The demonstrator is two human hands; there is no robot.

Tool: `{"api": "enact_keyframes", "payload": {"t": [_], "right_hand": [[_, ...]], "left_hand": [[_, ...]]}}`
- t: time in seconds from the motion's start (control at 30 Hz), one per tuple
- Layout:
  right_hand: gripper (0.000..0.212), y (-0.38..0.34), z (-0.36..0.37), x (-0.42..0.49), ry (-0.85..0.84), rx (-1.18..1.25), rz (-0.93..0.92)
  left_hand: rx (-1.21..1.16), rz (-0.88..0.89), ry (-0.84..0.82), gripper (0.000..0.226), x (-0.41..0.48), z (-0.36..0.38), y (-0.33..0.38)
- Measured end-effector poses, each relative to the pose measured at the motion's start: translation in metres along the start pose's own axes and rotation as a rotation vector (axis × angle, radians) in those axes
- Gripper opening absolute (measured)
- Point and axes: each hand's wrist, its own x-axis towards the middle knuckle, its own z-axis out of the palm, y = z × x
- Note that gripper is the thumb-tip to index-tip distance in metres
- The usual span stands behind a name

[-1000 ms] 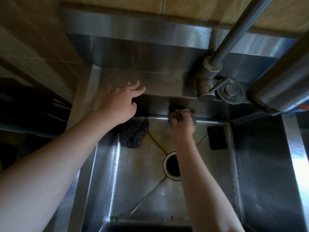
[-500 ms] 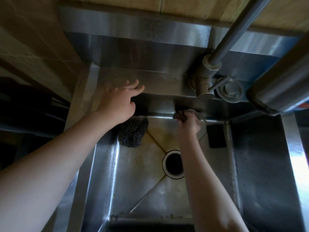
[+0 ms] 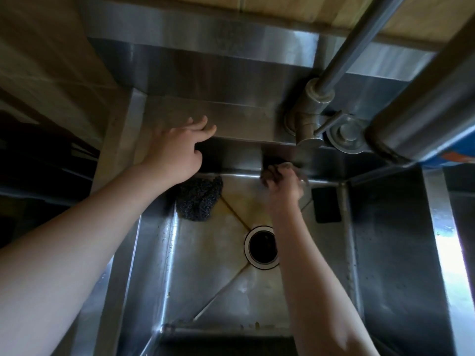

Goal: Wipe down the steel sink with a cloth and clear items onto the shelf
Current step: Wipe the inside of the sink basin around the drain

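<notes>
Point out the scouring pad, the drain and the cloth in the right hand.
scouring pad [image 3: 199,199]: head view, middle of the dark wiry pad.
drain [image 3: 262,246]: head view, its dark opening.
cloth [image 3: 268,173]: head view, bunched end showing beyond the right hand [image 3: 284,186].

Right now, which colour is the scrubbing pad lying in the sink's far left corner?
Dark grey, nearly black, with a coarse woven texture: the scrubbing pad, head view.

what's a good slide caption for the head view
Right hand wipes the steel sink's back wall with a cloth.
</notes>
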Motion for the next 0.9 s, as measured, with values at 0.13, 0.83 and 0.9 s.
{"api": "enact_keyframes", "payload": {"t": [0.13, 0.83, 0.9], "right_hand": [[0.023, -0.022, -0.009, 0.008, -0.001, 0.056, -0.107], [0.071, 0.059, -0.040, 0.064, -0.489, -2.065, -0.843], [0.069, 0.057, -0.044, 0.061, -0.619, -2.153, -0.871]], "left_hand": [[0.002, -0.005, 0.006, 0.067, 0.000, 0.001, 0.001], [-0.009, 0.010, 0.002, 0.070, 0.001, 0.001, -0.002], [-0.010, 0.013, 0.007, 0.070, 0.001, 0.001, -0.001]]}}
